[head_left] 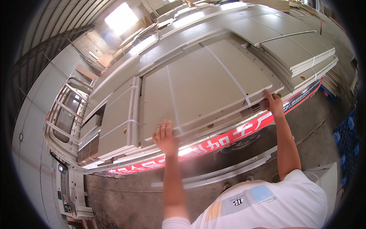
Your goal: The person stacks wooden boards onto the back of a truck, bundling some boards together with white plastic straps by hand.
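Note:
A strapped bundle of flat grey-beige panels (207, 82) lies on the truck bed in front of me, with two white straps across it. My left hand (165, 138) rests against its near left corner, palm down and fingers stretched out. At the near right corner, my right hand (273, 103) curls its fingers around the edge of the panels; part of its grip is hidden. Just left of the bundle stands another strapped panel stack (117, 118).
More strapped panels (295, 47) are piled at the right end of the bed. A red banner (207, 147) runs along the truck's near side. At the left is the truck cab (65, 114). Long pale strips (228, 168) lie below the side, and blue pallets (346, 141) stand at the far right.

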The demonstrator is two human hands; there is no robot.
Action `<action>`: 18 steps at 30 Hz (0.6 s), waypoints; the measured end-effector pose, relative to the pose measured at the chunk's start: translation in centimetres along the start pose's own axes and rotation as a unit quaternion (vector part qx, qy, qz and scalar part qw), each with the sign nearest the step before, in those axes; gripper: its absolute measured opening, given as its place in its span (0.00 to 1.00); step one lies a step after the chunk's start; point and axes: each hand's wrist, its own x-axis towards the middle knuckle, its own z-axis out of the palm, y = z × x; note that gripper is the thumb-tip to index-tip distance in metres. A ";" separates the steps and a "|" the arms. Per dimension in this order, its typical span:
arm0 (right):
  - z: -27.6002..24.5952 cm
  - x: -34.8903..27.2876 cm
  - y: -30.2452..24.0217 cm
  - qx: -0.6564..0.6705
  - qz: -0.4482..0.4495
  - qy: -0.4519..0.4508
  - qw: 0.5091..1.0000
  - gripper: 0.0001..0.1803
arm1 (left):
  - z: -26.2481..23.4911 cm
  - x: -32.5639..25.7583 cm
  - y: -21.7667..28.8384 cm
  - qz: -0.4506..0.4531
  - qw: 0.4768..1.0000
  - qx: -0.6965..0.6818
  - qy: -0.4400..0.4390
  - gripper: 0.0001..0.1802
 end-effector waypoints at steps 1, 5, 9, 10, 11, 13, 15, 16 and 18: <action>0.1 -0.1 -0.2 -0.007 0.002 -0.006 1.000 0.34 | 0.2 -0.2 -0.3 0.001 1.000 0.007 0.006 0.31; 0.5 -1.3 -3.1 -0.016 0.030 -0.029 0.999 0.31 | 0.7 -0.4 -0.8 0.017 0.999 0.042 0.023 0.35; 0.6 -1.2 -3.0 -0.019 0.049 -0.030 0.998 0.32 | -0.1 0.1 -0.5 0.011 1.000 -0.002 0.022 0.44; -0.3 0.1 -1.5 -0.034 0.016 -0.052 0.998 0.36 | 0.0 0.4 -0.2 0.010 0.999 -0.023 0.021 0.50; -0.2 0.1 -1.6 -0.031 0.023 -0.053 0.998 0.34 | -0.1 0.3 -0.2 0.010 0.999 -0.039 0.017 0.55; 0.0 -1.2 -1.9 0.011 0.024 -0.044 0.999 0.31 | -0.3 0.2 -0.3 0.003 0.999 -0.047 0.006 0.52; -0.1 -3.9 0.2 0.031 -0.053 0.000 0.998 0.24 | -0.5 0.1 -0.3 0.012 0.998 -0.067 0.003 0.47; -0.2 -6.2 1.9 0.007 -0.111 0.023 0.994 0.21 | -0.7 -0.4 -1.0 0.022 0.997 -0.078 0.007 0.45; -1.2 -12.5 6.2 0.029 -0.156 0.019 0.987 0.18 | -0.8 -1.7 -1.5 0.054 0.990 -0.125 0.034 0.39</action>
